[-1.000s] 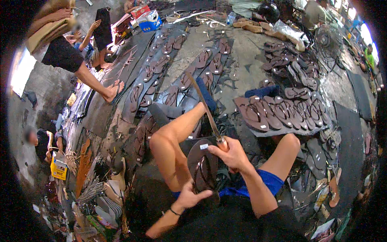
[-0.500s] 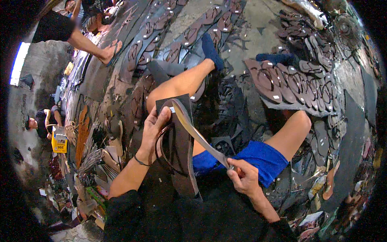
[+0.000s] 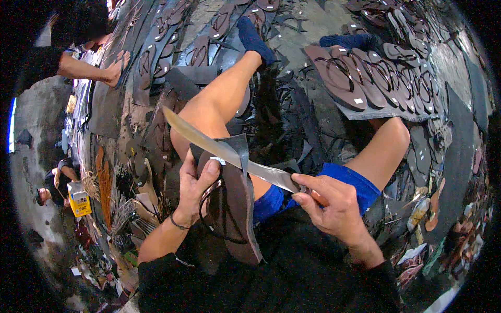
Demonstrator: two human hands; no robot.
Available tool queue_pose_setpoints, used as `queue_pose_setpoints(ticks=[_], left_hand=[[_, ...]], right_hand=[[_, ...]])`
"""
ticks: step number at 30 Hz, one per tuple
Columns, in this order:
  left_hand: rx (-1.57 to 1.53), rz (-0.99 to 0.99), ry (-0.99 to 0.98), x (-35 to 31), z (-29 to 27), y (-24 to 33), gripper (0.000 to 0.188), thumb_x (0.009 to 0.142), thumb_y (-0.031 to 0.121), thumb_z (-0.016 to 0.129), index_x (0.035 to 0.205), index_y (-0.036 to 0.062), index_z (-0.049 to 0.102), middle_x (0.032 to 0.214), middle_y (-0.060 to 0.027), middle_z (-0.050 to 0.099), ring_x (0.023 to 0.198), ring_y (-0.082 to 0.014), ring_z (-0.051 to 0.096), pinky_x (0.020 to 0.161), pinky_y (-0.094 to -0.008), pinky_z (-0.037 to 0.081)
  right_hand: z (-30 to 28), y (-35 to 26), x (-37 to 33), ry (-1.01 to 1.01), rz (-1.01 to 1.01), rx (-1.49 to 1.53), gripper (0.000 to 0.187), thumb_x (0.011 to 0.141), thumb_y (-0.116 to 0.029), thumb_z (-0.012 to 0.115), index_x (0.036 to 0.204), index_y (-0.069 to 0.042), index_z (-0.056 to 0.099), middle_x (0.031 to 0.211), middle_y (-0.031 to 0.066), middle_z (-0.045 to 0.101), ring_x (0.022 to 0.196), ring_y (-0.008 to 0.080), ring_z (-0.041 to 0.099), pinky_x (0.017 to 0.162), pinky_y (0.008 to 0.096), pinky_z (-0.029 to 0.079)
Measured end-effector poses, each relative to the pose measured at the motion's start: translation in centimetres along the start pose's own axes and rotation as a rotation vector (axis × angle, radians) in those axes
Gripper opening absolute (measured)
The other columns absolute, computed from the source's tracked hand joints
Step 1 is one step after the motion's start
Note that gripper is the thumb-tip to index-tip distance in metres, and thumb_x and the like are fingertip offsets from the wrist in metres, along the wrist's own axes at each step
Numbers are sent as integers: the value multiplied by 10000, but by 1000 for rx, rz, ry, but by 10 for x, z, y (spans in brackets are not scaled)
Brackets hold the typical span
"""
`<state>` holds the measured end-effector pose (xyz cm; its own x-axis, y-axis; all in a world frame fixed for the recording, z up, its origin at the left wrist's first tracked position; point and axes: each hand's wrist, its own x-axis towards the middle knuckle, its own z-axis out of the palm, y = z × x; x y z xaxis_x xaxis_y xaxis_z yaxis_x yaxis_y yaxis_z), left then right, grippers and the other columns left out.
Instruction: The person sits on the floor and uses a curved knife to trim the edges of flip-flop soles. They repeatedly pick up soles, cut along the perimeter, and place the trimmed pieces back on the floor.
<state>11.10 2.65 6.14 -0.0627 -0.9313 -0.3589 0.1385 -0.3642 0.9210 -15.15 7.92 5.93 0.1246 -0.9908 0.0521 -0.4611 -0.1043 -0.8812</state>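
Observation:
My left hand (image 3: 195, 182) grips a dark brown flip-flop (image 3: 234, 190) near its far end, thumb on the upper face by a small white sticker. The flip-flop sits on a piece of dark sheet that juts past its edge, and its strap loops beside my wrist. In my right hand (image 3: 336, 206) is a long curved knife (image 3: 229, 154), held by the handle. Its blade lies across the far end of the flip-flop, tip pointing up and left over my bare leg. Whether the edge touches the sheet I cannot tell.
Several brown flip-flops (image 3: 357, 99) stand in a row on a dark sheet beyond my right knee. More flip-flops (image 3: 201, 49) lie at the far left. A yellow box (image 3: 79, 201) and another person's foot (image 3: 117, 68) are on the left. Dark scraps cover the floor between my legs.
The knife has swung from a steep slant along the flip-flop's right side to lying across its far end, its tip now farther left. My right hand has shifted slightly right and up.

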Motion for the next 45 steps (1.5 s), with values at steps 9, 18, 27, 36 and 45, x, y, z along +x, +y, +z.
queue_pose_setpoints(ticks=[9,18,27,36,45], left_hand=[[185,12,-119,1,7,3,400,865,159,690,1197,26,512,1077,-65,620,982,-145,594,884,-295,465],[137,100,-238,3,29,6,437,861,176,696,1234,39,511,1037,-44,616,895,-136,602,810,-264,495],[-439,313,79,31,64,24,315,912,174,590,1203,64,542,1093,-39,616,1043,-181,595,918,-343,508],[-952,-179,117,32,136,-26,210,855,118,699,1044,53,634,1029,-38,659,956,-131,633,886,-282,526],[-825,-250,97,19,127,-31,217,912,196,638,1105,98,644,1070,-1,664,936,-108,647,805,-277,570]], right_hand=[[-39,-28,52,-228,41,40,236,846,-208,698,1022,-51,686,751,152,661,595,256,637,537,326,484],[-19,-35,104,-400,19,-32,265,928,-289,550,1031,-71,660,821,207,654,722,340,652,645,435,520],[-39,20,33,381,181,540,316,989,-204,490,1234,-14,552,911,117,693,610,68,559,523,207,456],[-7,37,-68,365,161,-48,294,824,-126,711,1089,-12,655,832,116,666,653,188,611,624,291,505],[1,35,-89,340,172,-140,299,821,-147,721,1091,-31,667,813,106,667,583,175,601,544,279,498]])
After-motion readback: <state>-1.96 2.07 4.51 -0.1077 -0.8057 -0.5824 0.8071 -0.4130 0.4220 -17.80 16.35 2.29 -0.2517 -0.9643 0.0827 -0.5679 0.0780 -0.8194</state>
